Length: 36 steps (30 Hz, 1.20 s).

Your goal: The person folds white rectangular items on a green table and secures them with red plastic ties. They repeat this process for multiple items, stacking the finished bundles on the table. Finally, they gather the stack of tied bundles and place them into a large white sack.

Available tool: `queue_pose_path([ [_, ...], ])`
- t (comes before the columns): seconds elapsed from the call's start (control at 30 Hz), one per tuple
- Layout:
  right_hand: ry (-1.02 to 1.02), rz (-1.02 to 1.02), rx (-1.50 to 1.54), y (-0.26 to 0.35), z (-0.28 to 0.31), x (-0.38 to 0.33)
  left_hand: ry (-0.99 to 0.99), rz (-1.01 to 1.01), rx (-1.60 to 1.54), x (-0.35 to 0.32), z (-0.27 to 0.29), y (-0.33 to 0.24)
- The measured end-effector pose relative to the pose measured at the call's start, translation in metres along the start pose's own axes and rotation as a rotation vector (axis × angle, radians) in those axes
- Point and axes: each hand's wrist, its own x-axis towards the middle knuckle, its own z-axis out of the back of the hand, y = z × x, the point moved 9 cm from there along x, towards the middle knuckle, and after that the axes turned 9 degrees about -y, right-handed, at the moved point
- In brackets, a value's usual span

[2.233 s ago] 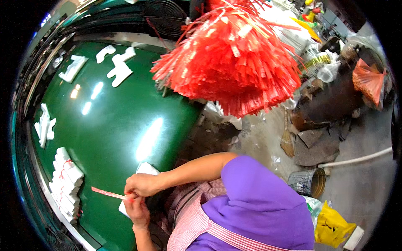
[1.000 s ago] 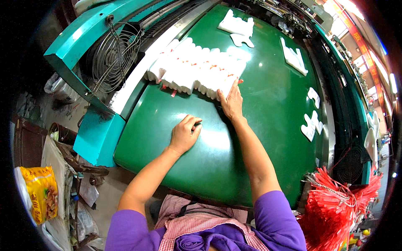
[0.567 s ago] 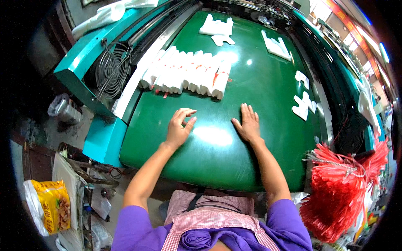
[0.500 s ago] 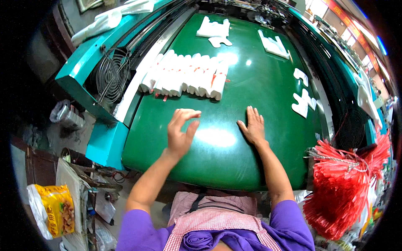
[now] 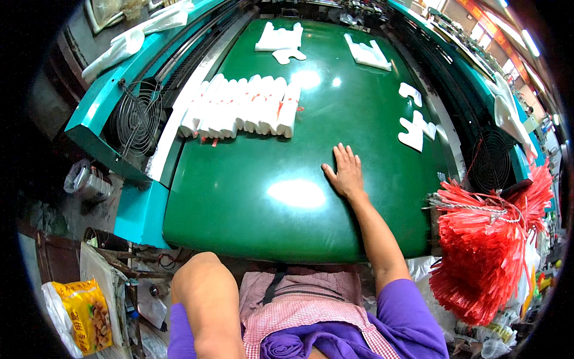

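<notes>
My right hand (image 5: 345, 173) lies on the green surface (image 5: 251, 209) with its fingers stretched out and nothing in it. My left arm bends back toward my body at the lower edge, and its hand is out of the picture. Rolled white plastic bags (image 5: 242, 106), tied with red strips, lie side by side in a row at the left. Flat stacks of white bags, one at the far middle (image 5: 280, 38) and one farther right (image 5: 368, 52), rest at the back. Small white cut pieces (image 5: 411, 133) lie beyond my right hand.
Teal machine rails (image 5: 95, 110) run along both sides of the green surface. A bunch of red plastic strips (image 5: 478, 251) hangs at the near right. Round wire fan guards (image 5: 136, 119) are on the machine's sides. A yellow and white package (image 5: 84, 317) sits at the lower left.
My left hand has drawn back from above the green surface and left the picture. My right hand stays flat on the surface. The view has shifted slightly.
</notes>
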Motion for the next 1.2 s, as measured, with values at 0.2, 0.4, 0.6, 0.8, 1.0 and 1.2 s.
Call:
queue_pose_path([
  [0.2,0.003,0.013,-0.013,0.002,-0.001,-0.005,0.253,-0.365,0.353,-0.008,-0.003,-0.029],
  [0.4,-0.029,0.015,-0.005,-0.001,-0.001,-0.006,0.324,-0.356,0.366,-0.01,-0.008,-0.027],
  [0.6,-0.047,0.024,-0.012,0.003,0.003,-0.011,0.356,-0.415,0.364,-0.009,-0.028,-0.048],
  [0.8,-0.011,-0.018,0.017,0.001,0.014,-0.022,0.434,-0.391,0.35,-0.018,-0.052,-0.053],
  [1.0,-0.021,0.001,0.006,-0.019,0.025,-0.009,0.615,-0.292,0.356,-0.05,-0.074,-0.04],
  [1.2,0.024,0.006,0.015,-0.033,0.017,0.005,1.212,0.106,0.748,-0.122,0.001,0.061],
])
